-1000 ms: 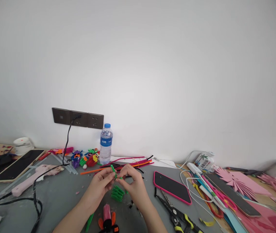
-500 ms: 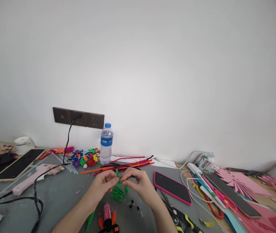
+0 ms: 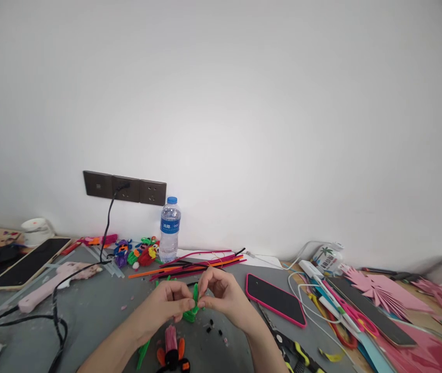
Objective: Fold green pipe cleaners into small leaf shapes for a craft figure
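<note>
Between both sets of fingertips is a green pipe cleaner [image 3: 196, 293], held upright. My left hand [image 3: 172, 300] pinches it from the left. My right hand [image 3: 219, 294] pinches it from the right, with the fingertips of both hands close together. Just below lies a bundle of folded green pipe cleaners [image 3: 190, 315], partly hidden by my left hand. Nearer to me sits a pipe-cleaner figure [image 3: 171, 347] in pink, black and orange. Another green pipe cleaner [image 3: 143, 354] shows beside my left forearm. Small black bits [image 3: 210, 326] are scattered below my right hand.
A water bottle [image 3: 170, 230] stands by the wall, near loose pipe cleaners [image 3: 189, 267] and small figures [image 3: 139, 253]. A corded glue gun [image 3: 50, 287] lies left. On the right are a pink-cased phone [image 3: 275, 299], pliers [image 3: 293, 349] and coloured paper [image 3: 430, 344].
Both hands have shifted slightly, and the green pipe cleaner between them now stands upright a little lower and to the right. My left fingers have moved closer to my right ones.
</note>
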The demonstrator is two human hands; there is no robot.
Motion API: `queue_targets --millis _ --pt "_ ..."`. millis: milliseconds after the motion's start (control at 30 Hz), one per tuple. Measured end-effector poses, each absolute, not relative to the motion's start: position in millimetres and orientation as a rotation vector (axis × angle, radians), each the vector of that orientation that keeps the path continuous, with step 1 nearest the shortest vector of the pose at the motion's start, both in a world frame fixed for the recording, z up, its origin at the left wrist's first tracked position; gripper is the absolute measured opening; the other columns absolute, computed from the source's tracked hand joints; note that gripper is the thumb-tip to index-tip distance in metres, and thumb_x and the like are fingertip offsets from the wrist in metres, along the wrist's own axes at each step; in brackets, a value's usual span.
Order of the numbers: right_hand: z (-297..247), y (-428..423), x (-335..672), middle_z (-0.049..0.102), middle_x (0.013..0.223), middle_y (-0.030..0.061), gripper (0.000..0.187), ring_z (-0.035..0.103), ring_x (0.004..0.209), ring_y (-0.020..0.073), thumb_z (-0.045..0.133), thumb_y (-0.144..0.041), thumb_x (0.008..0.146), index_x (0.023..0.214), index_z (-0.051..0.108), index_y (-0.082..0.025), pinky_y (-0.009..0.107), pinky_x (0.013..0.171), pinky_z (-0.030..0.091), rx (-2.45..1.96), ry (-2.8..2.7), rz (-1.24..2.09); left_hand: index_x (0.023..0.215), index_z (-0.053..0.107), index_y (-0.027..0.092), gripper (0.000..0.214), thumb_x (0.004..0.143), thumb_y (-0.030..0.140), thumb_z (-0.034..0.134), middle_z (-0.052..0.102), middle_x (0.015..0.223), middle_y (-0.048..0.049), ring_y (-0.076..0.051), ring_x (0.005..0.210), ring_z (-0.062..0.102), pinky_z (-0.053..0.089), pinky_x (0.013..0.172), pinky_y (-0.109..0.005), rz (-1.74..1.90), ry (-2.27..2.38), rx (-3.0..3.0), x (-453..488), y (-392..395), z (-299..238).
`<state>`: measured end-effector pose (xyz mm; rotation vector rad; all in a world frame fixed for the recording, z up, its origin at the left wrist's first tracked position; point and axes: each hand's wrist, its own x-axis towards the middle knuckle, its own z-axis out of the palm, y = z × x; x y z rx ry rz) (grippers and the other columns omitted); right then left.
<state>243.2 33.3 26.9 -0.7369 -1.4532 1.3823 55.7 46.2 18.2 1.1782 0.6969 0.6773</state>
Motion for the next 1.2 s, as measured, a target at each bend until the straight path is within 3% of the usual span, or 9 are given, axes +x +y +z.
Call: queue_targets --millis 167,533,733,933,1067,1200 --pt "28.9 32.1 240.8 0.059 0.072 -0.0006 0.029 0.054 0.066 0.0133 0.085 -0.026 0.063 0.072 0.059 -0.018 0.026 0.062 0.045 -0.714 -1.434 1.390 0.062 0.062 0.015 0.037 0.061 0.045 0.083 0.039 0.050 0.0083 -0.006 0.045 0.028 0.026 0.048 -0.021 0.664 0.664 1.049 56.9 44.2 21.8" --pt "27.4 32.3 240.9 0.059 0.068 -0.0029 0.036 0.051 0.061 0.0107 0.087 -0.026 0.058 0.080 0.061 -0.018 0.022 0.057 0.041 -0.759 -1.438 1.458 0.062 0.068 0.014 0.028 0.064 0.038 0.083 0.046 0.051 0.0056 -0.006 0.046 0.034 0.030 0.049 -0.021 0.617 0.607 1.024 54.4 43.2 19.5" --pt "23.5 34.5 240.7 0.059 0.065 -0.0018 0.026 0.052 0.055 0.0109 0.084 -0.029 0.062 0.068 0.063 -0.016 0.024 0.056 0.040 -0.771 -1.446 1.506 0.062 0.071 0.014 0.029 0.062 0.040 0.083 0.048 0.050 0.0047 -0.006 0.047 0.033 0.029 0.049 -0.022 0.603 0.624 1.027 55.2 42.9 22.1" --pt "20.7 35.9 242.0 0.053 0.063 -0.0026 0.022 0.049 0.055 0.0117 0.074 -0.035 0.075 0.075 0.061 -0.017 0.025 0.055 0.038 -0.867 -1.461 1.409 0.074 0.073 0.013 0.037 0.073 0.050 0.072 0.065 0.071 -0.0037 -0.006 0.051 0.037 0.032 0.052 -0.021 0.676 0.727 1.152 54.1 44.9 23.1" --pt "23.6 35.6 240.5 0.051 0.065 -0.0026 0.019 0.043 0.059 0.0112 0.068 -0.033 0.079 0.074 0.061 -0.017 0.024 0.056 0.033 -0.957 -1.509 1.262 0.075 0.069 0.013 0.039 0.067 0.050 0.075 0.061 0.063 -0.0001 -0.008 0.051 0.041 0.032 0.050 -0.020 0.777 0.865 1.329 57.3 49.3 18.6" --pt "25.8 35.9 238.4 0.051 0.065 -0.0027 0.013 0.041 0.061 0.0121 0.065 -0.028 0.081 0.075 0.062 -0.017 0.024 0.058 0.031 -1.062 -1.580 1.130 0.072 0.067 0.014 0.033 0.075 0.048 0.065 0.060 0.060 0.0003 -0.010 0.050 0.043 0.033 0.049 -0.021 0.832 0.930 1.494 58.5 51.3 15.3"
